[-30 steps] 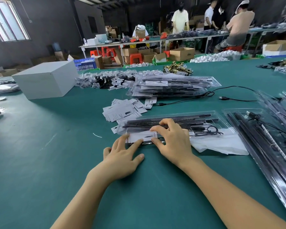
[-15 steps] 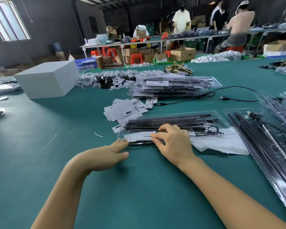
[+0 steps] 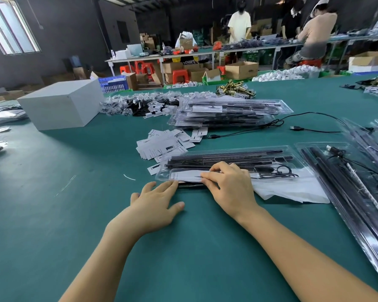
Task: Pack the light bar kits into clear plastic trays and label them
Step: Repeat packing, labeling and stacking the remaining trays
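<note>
1. clear tray with black light bars lies on the green tabletop, just ahead of both hands
2. right hand: fingers straight, grip released, pressing a white label flat onto the tray's near left part
3. left hand: flat on the tabletop, grip released, fingertips touching the tray's near edge
4. loose labels lie just behind the tray; a stack of packed trays lies farther back
5. white box stands at far left
</note>
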Demonstrator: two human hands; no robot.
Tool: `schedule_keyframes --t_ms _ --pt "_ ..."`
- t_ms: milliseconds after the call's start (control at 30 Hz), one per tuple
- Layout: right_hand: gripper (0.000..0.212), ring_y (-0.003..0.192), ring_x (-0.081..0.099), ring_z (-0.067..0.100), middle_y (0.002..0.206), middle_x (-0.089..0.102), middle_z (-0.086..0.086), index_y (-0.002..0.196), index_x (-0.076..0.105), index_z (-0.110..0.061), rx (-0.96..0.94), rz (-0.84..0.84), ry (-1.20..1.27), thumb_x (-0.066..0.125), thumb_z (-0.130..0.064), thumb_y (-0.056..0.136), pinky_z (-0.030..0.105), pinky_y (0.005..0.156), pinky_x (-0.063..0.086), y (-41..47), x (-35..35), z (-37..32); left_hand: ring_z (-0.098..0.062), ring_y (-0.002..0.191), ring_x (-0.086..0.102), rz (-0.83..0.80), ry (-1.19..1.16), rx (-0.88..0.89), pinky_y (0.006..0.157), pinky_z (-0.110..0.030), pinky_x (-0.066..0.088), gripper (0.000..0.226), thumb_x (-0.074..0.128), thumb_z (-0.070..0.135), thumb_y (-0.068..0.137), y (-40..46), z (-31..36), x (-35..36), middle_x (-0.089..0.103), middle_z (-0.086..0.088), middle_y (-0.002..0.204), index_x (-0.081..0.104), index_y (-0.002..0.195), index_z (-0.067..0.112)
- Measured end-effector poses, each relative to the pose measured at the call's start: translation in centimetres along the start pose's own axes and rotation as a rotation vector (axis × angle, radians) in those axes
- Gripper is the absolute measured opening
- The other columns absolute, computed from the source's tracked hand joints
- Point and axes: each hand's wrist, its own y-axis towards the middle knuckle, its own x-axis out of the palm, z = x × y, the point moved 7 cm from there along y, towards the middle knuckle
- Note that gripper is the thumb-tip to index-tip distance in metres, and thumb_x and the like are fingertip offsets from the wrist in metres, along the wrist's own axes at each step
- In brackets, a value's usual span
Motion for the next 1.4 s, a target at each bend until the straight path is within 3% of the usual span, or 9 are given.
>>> schedule_keyframes --t_ms 233,500,567,667,800,933,1033,1200,1400 --pt "0.014 0.089 0.059 0.026 0.102 0.066 -0.003 0.098 0.075 -0.024 -0.041 0.041 -0.017 0.067 -0.028 0.088 0.039 0.078 0.042 -0.2 -0.4 -0.7 -0.021 0.14 0.014 0.105 0.007 -0.006 0.105 -0.041 0.021 0.069 0.027 0.068 0.091 0.5 0.0 0.1 0.007 0.026 0.157 0.009 0.151 0.04" --pt "0.021 0.101 0.062 0.025 0.11 0.07 -0.006 0.106 0.074 -0.023 -0.211 -0.041 0.041 0.067 -0.018 0.087 0.04 0.081 0.044 -0.3 0.6 -2.3 -0.01 0.143 0.003 -0.105 -0.193 0.051 0.113 -0.038 0.013 0.068 0.033 0.061 0.095 0.0 -0.2 0.2 -0.002 0.033 0.154 0.002 0.151 0.042" --pt "0.019 0.102 0.06 0.025 0.112 0.069 -0.007 0.105 0.074 -0.024 -0.2 -0.055 0.045 0.064 -0.02 0.09 0.039 0.082 0.043 -0.3 0.8 -2.4 -0.004 0.144 0.007 -0.153 -0.41 0.051 0.118 -0.032 0.011 0.067 0.043 0.055 0.095 -0.4 -0.7 -0.5 0.01 0.03 0.153 0.014 0.152 0.037" --pt "0.018 0.102 0.059 0.024 0.112 0.068 -0.009 0.104 0.074 -0.025 -0.201 -0.071 0.041 0.061 -0.021 0.092 0.038 0.082 0.041 -0.2 1.1 -2.5 -0.005 0.129 0.044 -0.074 -0.739 0.0 0.11 -0.025 0.03 0.045 0.055 0.044 0.093 -1.1 -2.5 -2.4 0.05 0.016 0.139 0.056 0.134 0.025" --pt "0.023 0.108 0.054 0.02 0.121 0.063 -0.012 0.111 0.071 -0.028 -0.187 -0.114 0.026 0.054 -0.025 0.096 0.036 0.088 0.037 -0.4 1.4 -2.3 -0.021 0.092 0.072 0.155 -1.242 -0.197 0.075 -0.028 0.059 0.029 0.059 0.026 0.094 -1.3 -6.7 -4.1 0.075 -0.01 0.091 0.071 0.093 0.0" --pt "0.025 0.112 0.052 0.019 0.124 0.061 -0.012 0.114 0.07 -0.03 -0.192 -0.121 0.026 0.052 -0.027 0.097 0.035 0.091 0.036 -0.4 1.4 -2.5 -0.03 0.077 0.073 0.265 -1.387 -0.331 0.06 -0.025 0.06 0.019 0.058 0.015 0.095 -0.2 -7.5 -2.4 0.065 -0.021 0.096 0.06 0.095 -0.003" --pt "0.024 0.11 0.054 0.02 0.121 0.063 -0.011 0.113 0.07 -0.029 -0.22 -0.1 0.009 0.055 -0.026 0.095 0.036 0.089 0.038 -0.4 1.0 -2.7 -0.019 0.076 0.071 0.346 -1.397 -0.285 0.064 -0.019 0.058 0.012 0.058 0.009 0.094 0.9 -6.1 -1.3 0.067 -0.015 0.09 0.062 0.09 -0.002" --pt "0.021 0.077 0.066 0.026 0.089 0.074 -0.004 0.084 0.079 -0.019 -0.329 0.083 -0.009 0.084 -0.007 0.068 0.038 0.066 0.053 -0.8 -0.7 -3.7 -0.013 0.067 0.064 0.381 -1.358 -0.227 0.073 -0.022 0.053 0.013 0.068 0.015 0.088 2.0 -5.1 -0.7 0.069 -0.009 0.085 0.066 0.092 0.002" --pt "0.025 0.068 0.065 0.024 0.082 0.073 -0.002 0.078 0.077 -0.011 -0.471 0.287 0.004 0.083 0.007 0.061 0.032 0.059 0.051 -1.7 -2.6 -4.2 -0.012 0.062 0.053 0.288 -1.398 -0.278 0.05 -0.017 0.043 0.021 0.068 0.024 0.088 2.0 -5.0 -0.4 0.069 -0.005 0.082 0.068 0.086 0.003"
